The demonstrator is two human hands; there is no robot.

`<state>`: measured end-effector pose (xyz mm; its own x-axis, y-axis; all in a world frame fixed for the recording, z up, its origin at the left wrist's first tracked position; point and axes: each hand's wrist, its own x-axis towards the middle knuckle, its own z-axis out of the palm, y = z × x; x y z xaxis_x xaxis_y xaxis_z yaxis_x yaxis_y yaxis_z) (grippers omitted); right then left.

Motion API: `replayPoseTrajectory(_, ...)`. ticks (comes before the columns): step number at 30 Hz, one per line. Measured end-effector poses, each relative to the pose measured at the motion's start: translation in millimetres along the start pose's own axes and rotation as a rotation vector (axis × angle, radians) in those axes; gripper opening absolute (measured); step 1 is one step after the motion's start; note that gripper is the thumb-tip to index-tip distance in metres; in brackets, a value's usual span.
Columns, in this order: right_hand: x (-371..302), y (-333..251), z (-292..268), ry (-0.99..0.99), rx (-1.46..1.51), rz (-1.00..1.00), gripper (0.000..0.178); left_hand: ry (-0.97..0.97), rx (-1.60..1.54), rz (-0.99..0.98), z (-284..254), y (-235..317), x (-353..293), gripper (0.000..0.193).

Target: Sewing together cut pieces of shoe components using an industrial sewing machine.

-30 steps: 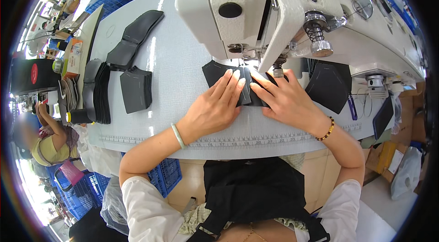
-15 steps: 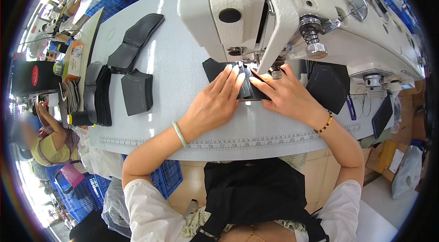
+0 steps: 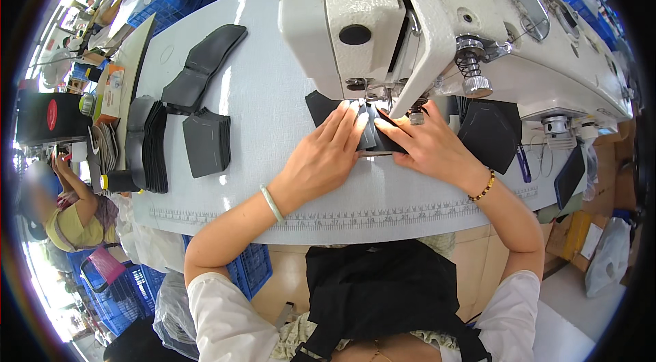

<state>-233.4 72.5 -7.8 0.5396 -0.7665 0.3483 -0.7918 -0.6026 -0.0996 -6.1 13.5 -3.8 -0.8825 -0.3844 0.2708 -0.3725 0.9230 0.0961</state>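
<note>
Under the head of a white sewing machine (image 3: 372, 41), a dark grey, leather-like piece (image 3: 370, 136) lies at the needle, its folded part catching the light. My left hand (image 3: 324, 157) lies on its left side, fingers stretched out flat and close together. At the right side, my right hand (image 3: 441, 146) holds the piece between thumb and bent fingers, the index finger pointing in toward the presser foot. The fingertips of both hands are close to the needle area, which the machine head partly hides. Another dark piece (image 3: 321, 105) shows just beyond my left fingers.
Stacks of dark cut pieces (image 3: 207, 142) lie on the left of the table, with a long curved piece (image 3: 205, 64) behind. More dark pieces (image 3: 490, 133) and purple-handled snips (image 3: 524, 164) are at the right. A ruler strip (image 3: 342, 220) runs along the near edge. Another person (image 3: 75, 208) sits far left.
The machine head appears slightly farther right and lower as the view shifts a little. Both hands stay on the dark piece in nearly the same pose.
</note>
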Motion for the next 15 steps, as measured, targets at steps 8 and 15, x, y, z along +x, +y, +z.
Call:
replayPoseTrajectory(8, 0.9, 0.2, 3.1, 0.004, -0.100, -0.043, 0.049, 0.014, -0.064, -0.045, -4.4, 1.5, 4.7, 0.053)
replayPoseTrajectory(15, -0.8, -1.3, 8.6, 0.050, -0.251, -0.088, 0.036, 0.042, -0.079, -0.044, -6.4, 0.4, 5.8, 0.041)
